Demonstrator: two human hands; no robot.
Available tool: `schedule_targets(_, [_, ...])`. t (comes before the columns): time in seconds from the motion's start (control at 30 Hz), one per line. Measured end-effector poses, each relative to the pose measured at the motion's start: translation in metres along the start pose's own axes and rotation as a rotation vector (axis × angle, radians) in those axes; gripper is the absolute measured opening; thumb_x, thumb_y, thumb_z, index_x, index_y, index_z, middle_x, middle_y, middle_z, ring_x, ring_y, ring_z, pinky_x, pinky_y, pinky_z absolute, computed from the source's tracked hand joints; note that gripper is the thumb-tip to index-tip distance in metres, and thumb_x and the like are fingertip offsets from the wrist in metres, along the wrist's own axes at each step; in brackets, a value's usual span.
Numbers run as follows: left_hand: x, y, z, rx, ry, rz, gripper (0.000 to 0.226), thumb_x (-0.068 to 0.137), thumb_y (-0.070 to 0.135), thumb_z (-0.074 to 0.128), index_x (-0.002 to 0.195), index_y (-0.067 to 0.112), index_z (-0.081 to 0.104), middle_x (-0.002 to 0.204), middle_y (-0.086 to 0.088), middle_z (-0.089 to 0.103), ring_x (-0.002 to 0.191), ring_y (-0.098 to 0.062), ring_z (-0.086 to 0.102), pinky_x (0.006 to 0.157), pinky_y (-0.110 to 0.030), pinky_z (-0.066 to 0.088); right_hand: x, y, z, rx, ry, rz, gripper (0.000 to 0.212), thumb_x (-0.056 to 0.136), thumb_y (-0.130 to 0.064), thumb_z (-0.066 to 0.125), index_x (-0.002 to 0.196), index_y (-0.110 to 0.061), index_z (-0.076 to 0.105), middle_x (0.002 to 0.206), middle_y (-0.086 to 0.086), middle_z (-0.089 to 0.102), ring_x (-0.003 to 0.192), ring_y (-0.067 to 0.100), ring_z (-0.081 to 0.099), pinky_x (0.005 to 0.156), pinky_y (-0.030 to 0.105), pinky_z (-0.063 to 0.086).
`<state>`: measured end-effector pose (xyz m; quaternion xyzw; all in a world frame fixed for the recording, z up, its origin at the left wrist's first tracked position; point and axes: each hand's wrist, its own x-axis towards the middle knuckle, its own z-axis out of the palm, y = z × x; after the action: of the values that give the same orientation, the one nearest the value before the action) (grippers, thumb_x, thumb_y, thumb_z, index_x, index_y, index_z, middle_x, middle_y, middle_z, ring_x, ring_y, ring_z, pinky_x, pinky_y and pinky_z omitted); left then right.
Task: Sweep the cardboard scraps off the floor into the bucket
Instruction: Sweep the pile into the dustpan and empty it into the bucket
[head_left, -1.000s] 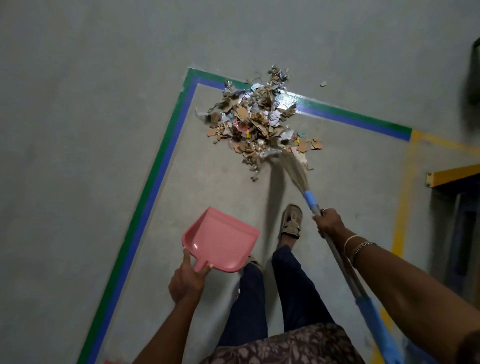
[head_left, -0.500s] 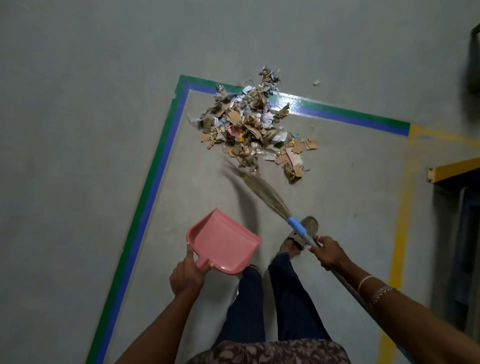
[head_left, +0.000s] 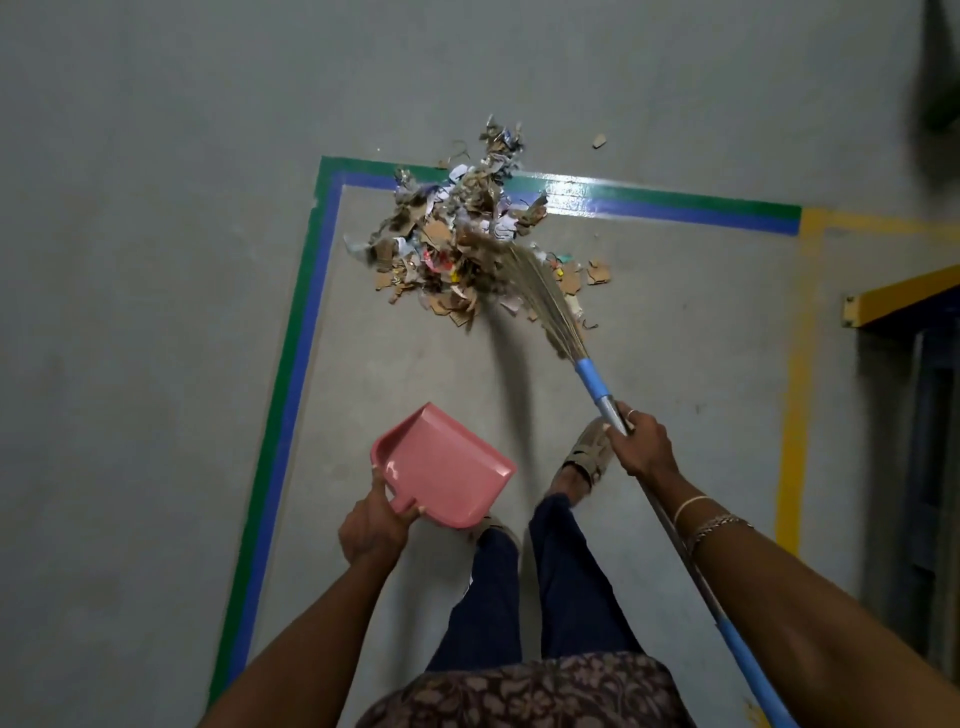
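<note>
1. Head view: the grey floor (head_left: 156, 364) is carrying a corner of green-and-blue tape (head_left: 291, 395). The cardboard scraps (head_left: 447, 244) are lying heaped across that corner, any print on them too small to read.
2. The broom (head_left: 545, 296) is slanting in from the lower right, its bristles lying over the heap's near right side.
3. The pink dustpan (head_left: 447, 462) is being held beside the legs, well apart from the scraps.
4. The right hand (head_left: 641, 441) is gripping the broom's shaft with curled fingers. The left hand (head_left: 374, 525) is clutching the dustpan's handle.
</note>
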<state>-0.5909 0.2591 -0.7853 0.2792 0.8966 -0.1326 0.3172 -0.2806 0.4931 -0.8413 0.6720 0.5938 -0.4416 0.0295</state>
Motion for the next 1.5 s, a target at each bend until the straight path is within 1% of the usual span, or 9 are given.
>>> schedule_targets(0.2, [0.008,0.049,-0.006,0.002,0.021,0.042,0.099,0.08,0.075,0.058,0.158,0.027,0.019,0.109,-0.01,0.068,0.099,-0.03,0.066,0.076,-0.034,0.048,0.012,0.052,-0.04,0.078,0.071,0.101,0.058,0.086,-0.037,0.064,0.142,-0.033,0.053,0.092,0.0,0.067,0.073,0.024,0.064,0.073,0.048,0.062])
schedule_targets(0.3, [0.013,0.07,-0.004,0.006,0.026,0.059,0.098,0.081,0.075,0.057,0.158,0.026,0.021,0.111,-0.011,0.068,0.101,-0.031,0.065,0.079,-0.037,0.049,0.026,0.075,-0.052,0.08,0.101,0.232,0.056,0.084,-0.041,0.062,0.139,-0.031,0.054,0.097,0.007,0.071,0.077,0.033,0.07,0.073,0.048,0.062])
schedule_targets(0.5, [0.022,0.098,0.002,0.043,0.058,0.093,0.1,0.079,0.078,0.056,0.157,0.026,0.023,0.107,-0.01,0.069,0.097,-0.03,0.067,0.076,-0.036,0.05,0.053,0.081,-0.054,0.052,0.045,0.451,0.031,0.082,-0.02,0.058,0.112,-0.012,0.062,0.087,0.014,0.069,0.065,0.032,0.069,0.045,0.029,0.054])
schedule_targets(0.7, [0.029,0.113,0.0,0.113,0.041,0.057,0.096,0.08,0.071,0.062,0.154,0.025,0.022,0.097,-0.008,0.071,0.087,-0.03,0.069,0.069,-0.035,0.054,0.068,0.052,-0.032,-0.014,-0.181,0.309,0.029,0.079,-0.029,0.053,0.097,-0.008,0.06,0.088,0.016,0.068,0.072,0.036,0.068,0.051,0.031,0.05])
schedule_targets(0.77, [0.032,0.115,-0.002,0.128,0.027,0.055,0.095,0.08,0.07,0.065,0.153,0.025,0.022,0.097,-0.008,0.071,0.087,-0.029,0.069,0.067,-0.035,0.053,0.069,0.046,-0.019,0.066,-0.202,0.272,0.031,0.074,-0.034,0.057,0.096,-0.013,0.065,0.082,0.014,0.069,0.071,0.037,0.068,0.059,0.038,0.056])
schedule_targets(0.87, [0.035,0.114,-0.005,0.146,0.033,0.064,0.096,0.077,0.073,0.064,0.151,0.028,0.021,0.094,-0.007,0.071,0.083,-0.029,0.069,0.067,-0.035,0.055,0.07,0.042,-0.012,0.2,-0.187,0.253,0.017,0.075,-0.026,0.064,0.088,-0.015,0.067,0.071,0.009,0.067,0.069,0.036,0.067,0.068,0.05,0.059])
schedule_targets(1.0, [0.04,0.113,-0.01,0.152,0.045,0.086,0.1,0.076,0.076,0.062,0.152,0.028,0.02,0.09,-0.006,0.071,0.079,-0.027,0.069,0.065,-0.035,0.056,0.058,0.027,-0.036,0.275,-0.165,0.202,0.001,0.082,-0.022,0.065,0.083,-0.023,0.065,0.068,0.002,0.065,0.06,0.023,0.059,0.061,0.037,0.049])
schedule_targets(1.17, [0.045,0.118,-0.022,0.152,0.069,0.112,0.096,0.078,0.076,0.061,0.151,0.026,0.022,0.079,-0.001,0.068,0.068,-0.021,0.066,0.056,-0.031,0.054,0.05,0.027,-0.073,0.317,-0.072,0.254,0.026,0.089,-0.019,0.062,0.109,-0.035,0.059,0.066,0.007,0.062,0.05,0.023,0.057,0.048,0.03,0.047])
schedule_targets(1.5, [0.09,0.127,-0.059,0.133,0.107,0.129,0.096,0.082,0.073,0.057,0.154,0.023,0.019,0.066,0.001,0.058,0.054,-0.016,0.057,0.045,-0.026,0.044,0.117,0.041,-0.122,0.209,0.073,0.41,0.021,0.085,-0.019,0.062,0.102,-0.007,0.064,0.066,0.016,0.066,0.049,0.029,0.064,0.048,0.038,0.057])
